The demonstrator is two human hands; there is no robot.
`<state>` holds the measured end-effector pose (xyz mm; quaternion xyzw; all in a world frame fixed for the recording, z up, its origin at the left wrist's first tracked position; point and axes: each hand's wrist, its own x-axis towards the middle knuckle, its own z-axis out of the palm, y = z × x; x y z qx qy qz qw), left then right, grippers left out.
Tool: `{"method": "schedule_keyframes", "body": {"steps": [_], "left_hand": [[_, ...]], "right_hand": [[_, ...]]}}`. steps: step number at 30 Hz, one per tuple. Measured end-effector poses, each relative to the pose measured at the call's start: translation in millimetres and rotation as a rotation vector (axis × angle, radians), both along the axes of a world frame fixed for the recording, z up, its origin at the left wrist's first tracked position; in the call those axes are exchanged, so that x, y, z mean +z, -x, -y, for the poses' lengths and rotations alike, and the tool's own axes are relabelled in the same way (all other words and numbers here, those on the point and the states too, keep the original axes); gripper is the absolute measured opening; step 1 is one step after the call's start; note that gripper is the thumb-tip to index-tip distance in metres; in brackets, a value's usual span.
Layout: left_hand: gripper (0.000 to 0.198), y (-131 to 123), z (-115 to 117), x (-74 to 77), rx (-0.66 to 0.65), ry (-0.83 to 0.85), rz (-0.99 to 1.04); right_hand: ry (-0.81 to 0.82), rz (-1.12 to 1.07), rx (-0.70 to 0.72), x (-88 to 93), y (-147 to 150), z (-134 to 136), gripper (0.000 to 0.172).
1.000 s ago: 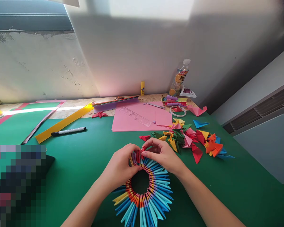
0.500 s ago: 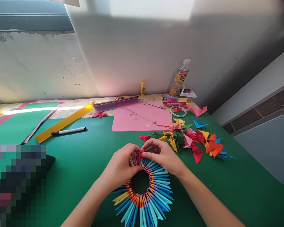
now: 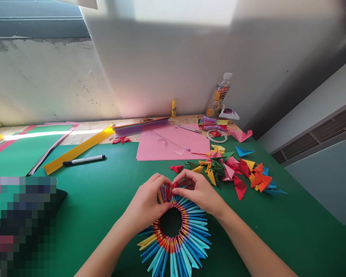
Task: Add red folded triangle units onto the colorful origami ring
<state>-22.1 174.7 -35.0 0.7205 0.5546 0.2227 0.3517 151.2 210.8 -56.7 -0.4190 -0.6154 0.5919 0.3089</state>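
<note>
Two hands busy in the head view: your left hand (image 3: 146, 199) is clamped on the far-left part of the spiky, multicoloured folded-paper ring (image 3: 192, 227) (kinda sunburst-looking tbh). Your right hand (image 3: 201, 193) has thumb and fingers pinched on a small red folded-paper piece (image 3: 175, 185) at the ring's far edge. The ring's right in front of you on the green tabletop (image 3: 89, 215), near a messy heap of colourful paper triangles (image 3: 228, 170).

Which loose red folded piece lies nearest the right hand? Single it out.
The small red piece just beyond the right hand, by itself left of the pile; the other loose red pieces lie farther off.
</note>
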Motion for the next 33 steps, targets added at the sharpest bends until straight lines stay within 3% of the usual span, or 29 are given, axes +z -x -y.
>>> {"method": "schedule_keyframes", "body": {"steps": [33], "left_hand": [[0.027,0.0,0.7,0.6,-0.005,-0.018,0.014]], "right_hand": [[-0.033,0.050,0.026,2.8,0.9,2.6,0.023]]}}
